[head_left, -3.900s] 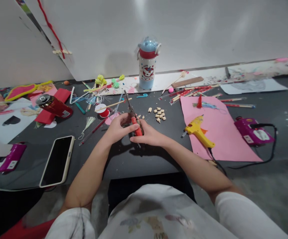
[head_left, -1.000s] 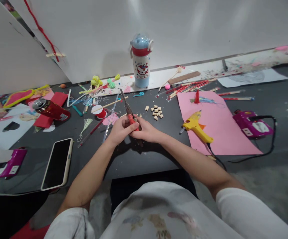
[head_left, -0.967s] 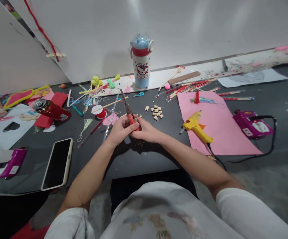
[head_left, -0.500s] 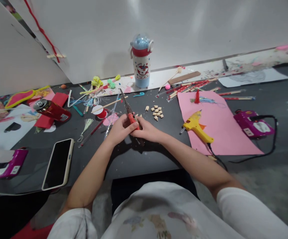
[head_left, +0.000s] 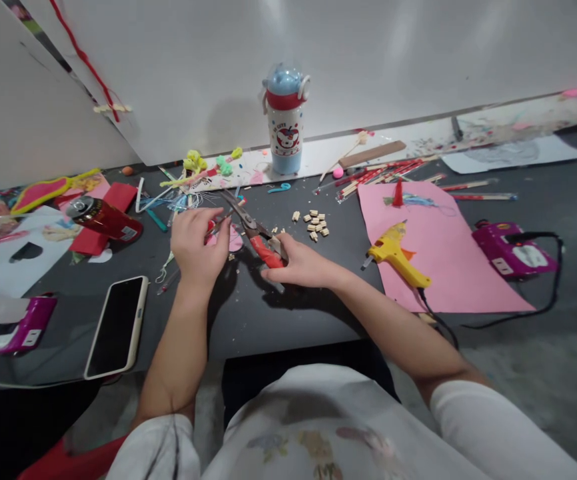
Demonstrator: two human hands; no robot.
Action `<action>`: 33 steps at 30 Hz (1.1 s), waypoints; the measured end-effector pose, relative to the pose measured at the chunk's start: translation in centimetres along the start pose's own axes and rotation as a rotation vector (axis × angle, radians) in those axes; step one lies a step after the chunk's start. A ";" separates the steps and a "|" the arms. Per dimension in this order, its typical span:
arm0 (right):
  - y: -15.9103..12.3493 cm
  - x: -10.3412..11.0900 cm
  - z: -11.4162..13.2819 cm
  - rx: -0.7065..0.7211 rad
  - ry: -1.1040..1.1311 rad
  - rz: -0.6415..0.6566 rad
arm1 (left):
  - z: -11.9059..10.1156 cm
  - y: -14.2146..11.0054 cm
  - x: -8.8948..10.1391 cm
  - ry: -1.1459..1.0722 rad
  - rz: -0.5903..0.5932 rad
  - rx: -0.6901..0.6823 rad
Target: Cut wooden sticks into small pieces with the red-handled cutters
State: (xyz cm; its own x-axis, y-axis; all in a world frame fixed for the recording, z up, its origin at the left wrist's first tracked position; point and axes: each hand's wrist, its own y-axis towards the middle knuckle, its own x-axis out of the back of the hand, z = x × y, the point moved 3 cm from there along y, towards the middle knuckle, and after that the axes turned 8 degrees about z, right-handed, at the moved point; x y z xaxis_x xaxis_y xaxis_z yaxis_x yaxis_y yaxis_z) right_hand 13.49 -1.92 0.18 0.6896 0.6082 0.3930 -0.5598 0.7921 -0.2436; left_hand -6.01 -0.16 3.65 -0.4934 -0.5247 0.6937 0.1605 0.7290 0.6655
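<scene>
My right hand [head_left: 301, 261] is wrapped round the red grip of dark metal pliers [head_left: 264, 248], whose long narrow jaws point up and to the left. Left of the jaws, my left hand [head_left: 196, 243] is curled, its thumb and fingertips apart. Through that gap shows part of a red spool [head_left: 210, 228], and a pink paper piece [head_left: 236, 239] lies beside the thumb. Whether a thin stick touches the left fingertips is hard to make out. Short cut wooden pieces [head_left: 314, 220] lie in a small group beyond my right hand.
A blue-and-white bottle [head_left: 286, 130] stands at the back. To the right, a yellow glue gun [head_left: 399, 255] rests on pink paper [head_left: 453, 267] near a purple power box [head_left: 513, 250]. On the left are a red can [head_left: 106, 220] and a phone [head_left: 117, 327]. Patterned sticks [head_left: 383, 177] lie behind.
My left hand has come away from the pliers and moved left, in front of the spool. The pliers stay in my right hand, now tilted further left.
</scene>
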 end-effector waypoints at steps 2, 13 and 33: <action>-0.1 -0.1 0.1 0.023 -0.019 0.015 | 0.2 -0.1 -0.5 -0.026 0.055 -0.003; -0.3 -0.4 0.0 0.118 -0.003 0.053 | 1.7 -0.9 -0.9 -0.028 0.027 0.018; -0.2 -0.3 -0.1 0.126 -0.057 0.070 | 1.1 -0.5 -0.3 -0.057 0.131 0.004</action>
State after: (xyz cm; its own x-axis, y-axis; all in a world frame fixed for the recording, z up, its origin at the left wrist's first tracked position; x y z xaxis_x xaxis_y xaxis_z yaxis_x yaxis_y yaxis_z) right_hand 13.40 -2.25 0.03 0.6216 0.6550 0.4297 -0.6613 0.7328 -0.1604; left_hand -6.86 0.12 2.84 -0.5159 -0.3996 0.7577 0.2228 0.7915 0.5692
